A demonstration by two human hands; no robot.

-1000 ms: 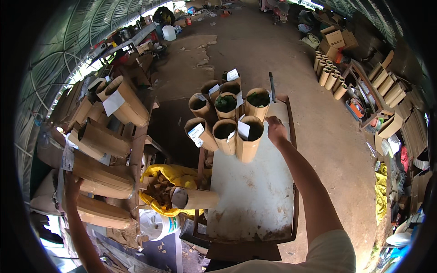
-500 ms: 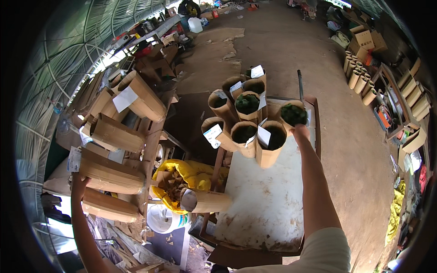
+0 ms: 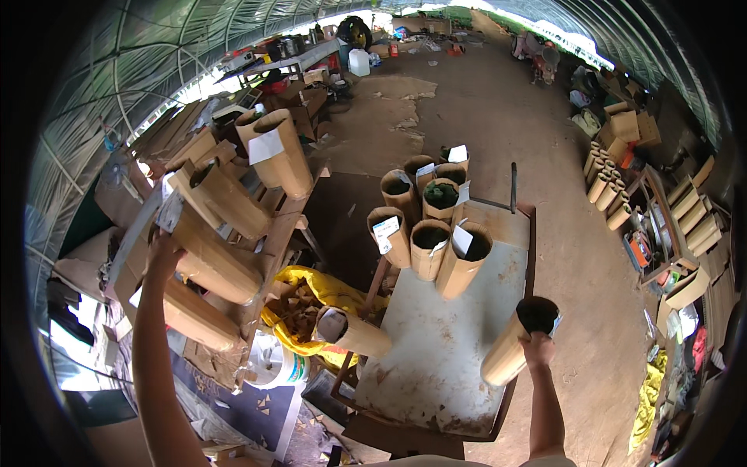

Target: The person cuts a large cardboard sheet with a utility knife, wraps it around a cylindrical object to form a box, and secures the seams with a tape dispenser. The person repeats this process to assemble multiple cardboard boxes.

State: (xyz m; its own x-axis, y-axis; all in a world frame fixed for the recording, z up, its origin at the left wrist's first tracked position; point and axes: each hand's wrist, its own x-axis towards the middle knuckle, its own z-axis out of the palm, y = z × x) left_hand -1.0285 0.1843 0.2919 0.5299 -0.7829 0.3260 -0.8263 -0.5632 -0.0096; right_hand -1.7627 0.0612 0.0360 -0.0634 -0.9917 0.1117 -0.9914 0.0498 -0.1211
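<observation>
My right hand (image 3: pixel 538 349) is closed on the rim of a tall cardboard tube (image 3: pixel 507 347) at the cart's near right edge. This tube leans, its dark mouth toward the right. My left hand (image 3: pixel 162 255) grips the upper end of another cardboard tube (image 3: pixel 220 258), which lies slanted on the wooden bench at left; the fingertips are partly hidden. Several upright cardboard tubes (image 3: pixel 426 251) stand grouped at the cart's far end, some with dark green stuff inside and white paper tags. The flat cart (image 3: pixel 436 342) has a pale, stained top.
More cardboard tubes (image 3: pixel 233 204) rest on the bench beside my left hand. A yellow sack (image 3: pixel 294 342) of cardboard scraps and a white bucket (image 3: pixel 272 364) sit between bench and cart. One tube (image 3: pixel 359 335) lies tilted at the cart's left edge. Narrow tubes (image 3: pixel 607 191) stand at far right.
My right hand has brought its tube from beside the group toward me, to the cart's near right. My left hand stays on its tube. The view has tilted up.
</observation>
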